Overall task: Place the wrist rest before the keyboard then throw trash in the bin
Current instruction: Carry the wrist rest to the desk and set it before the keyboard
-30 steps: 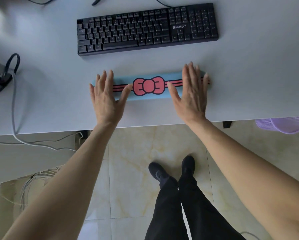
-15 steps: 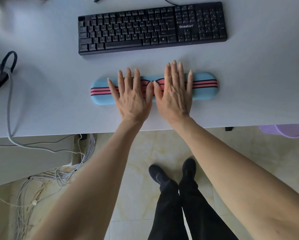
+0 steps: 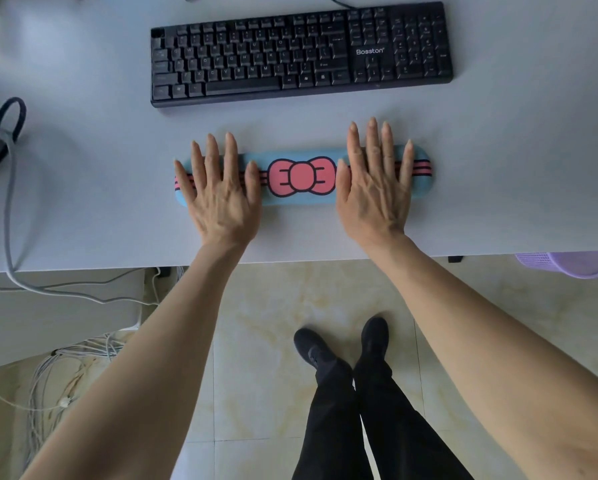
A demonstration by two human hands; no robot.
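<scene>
Left hand (image 3: 221,199) and right hand (image 3: 373,192) lie flat, fingers spread, grip pinching nothing, pressing wrist rest (image 3: 301,176) toward tabletop (image 3: 515,168) near edge, parallel to keyboard (image 3: 301,53), likely to align it

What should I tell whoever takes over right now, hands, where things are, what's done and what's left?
Left hand: open, flat on the left end of the wrist rest.
Right hand: open, flat on its right end.
Wrist rest: lying on the desk, parallel to the keyboard, on the near side of it, with a gap between them.
Bin: lilac basket on the floor under the desk's right edge.
Done: wrist rest placed.
Left: throw the trash in the bin; no trash is in view.
</scene>
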